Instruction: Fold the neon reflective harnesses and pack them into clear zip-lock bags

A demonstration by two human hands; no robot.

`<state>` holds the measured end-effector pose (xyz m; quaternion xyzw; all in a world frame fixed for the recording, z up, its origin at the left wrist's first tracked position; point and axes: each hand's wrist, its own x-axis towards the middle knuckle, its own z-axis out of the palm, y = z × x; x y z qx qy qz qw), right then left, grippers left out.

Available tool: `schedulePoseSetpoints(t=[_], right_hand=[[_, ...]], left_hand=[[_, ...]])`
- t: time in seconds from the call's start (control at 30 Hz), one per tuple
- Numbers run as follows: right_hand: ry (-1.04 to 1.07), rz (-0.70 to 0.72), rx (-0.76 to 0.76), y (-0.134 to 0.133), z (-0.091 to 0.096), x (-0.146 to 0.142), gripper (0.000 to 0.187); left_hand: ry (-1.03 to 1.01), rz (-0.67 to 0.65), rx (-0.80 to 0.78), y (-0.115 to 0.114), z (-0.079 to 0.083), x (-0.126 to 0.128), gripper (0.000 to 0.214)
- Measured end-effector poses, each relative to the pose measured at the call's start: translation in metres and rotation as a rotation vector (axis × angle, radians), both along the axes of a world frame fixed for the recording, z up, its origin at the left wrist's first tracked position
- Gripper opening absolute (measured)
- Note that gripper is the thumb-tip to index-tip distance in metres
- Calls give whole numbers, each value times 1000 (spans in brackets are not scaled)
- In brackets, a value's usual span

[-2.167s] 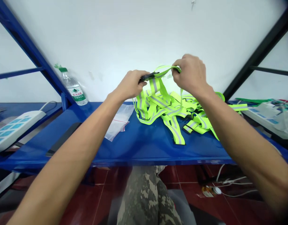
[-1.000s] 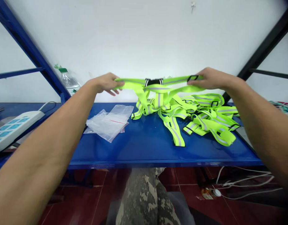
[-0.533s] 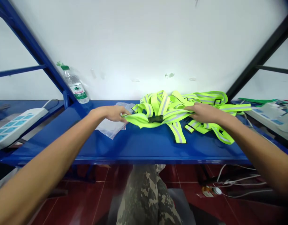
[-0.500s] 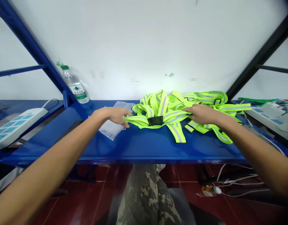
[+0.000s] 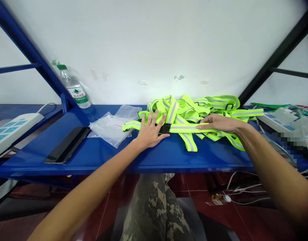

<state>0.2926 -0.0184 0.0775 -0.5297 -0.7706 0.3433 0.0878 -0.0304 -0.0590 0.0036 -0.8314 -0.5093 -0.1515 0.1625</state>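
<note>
A neon-yellow reflective belt (image 5: 185,128) with a silver stripe lies stretched left to right along the front of a tangled pile of similar reflective straps (image 5: 172,112). My left hand (image 5: 150,133) rests on the belt with its fingers spread, just left of the black buckle (image 5: 166,128) and partly over it. The belt's left end pokes out beyond that hand. Farther right, my right hand (image 5: 219,123) pinches the belt between thumb and fingers. Clear plastic bags (image 5: 110,127) lie to the left of the belt's end.
On the blue table (image 5: 93,159) a black phone (image 5: 67,145) lies at the left. A water bottle (image 5: 77,90) leans near the wall. Power strips stand at the far left (image 5: 14,130) and right (image 5: 285,122). Below, a small jar (image 5: 220,199) and cables are on the floor.
My left hand has moved right from the belt's end to beside the buckle and spread its fingers. The belt now lies flatter and straighter. The phone has come into fuller view.
</note>
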Motion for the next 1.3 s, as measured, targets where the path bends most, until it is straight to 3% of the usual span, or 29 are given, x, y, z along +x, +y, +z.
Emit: schedulePoseSetpoints(t=[0.17,0.3,0.47,0.57,0.7,0.87,1.0,1.17,1.3], right_hand=[[96,6,-146,-4,-2,-2,39],[321,-109,-192,-12,4,-19,30],[630,-304,-213,-13,3,-25,36],[819,-439,-127,-12,-2,-32,38],[975,-467,221,-18,-16,-67,27],[611,-149,641,-29,-44,-115,39],[403,-112,910,-25,-60,-126,45],[176,-58,992,-15,-64,-129,43],[70,38,1013,-13,-67,-136,47]], left_hand=[[29,-125,162,-12,14,13,76],[91,-218,33,-14,21,32,38],[15,-180,-93,4,14,37,35],[-54,-167,-144,11,10,37,35],[-144,-146,-196,13,9,37,36],[-205,-163,-180,14,4,36,33],[-270,-187,-186,13,0,32,22],[-559,-231,-249,8,6,26,7],[-967,-226,-296,-1,12,25,31]])
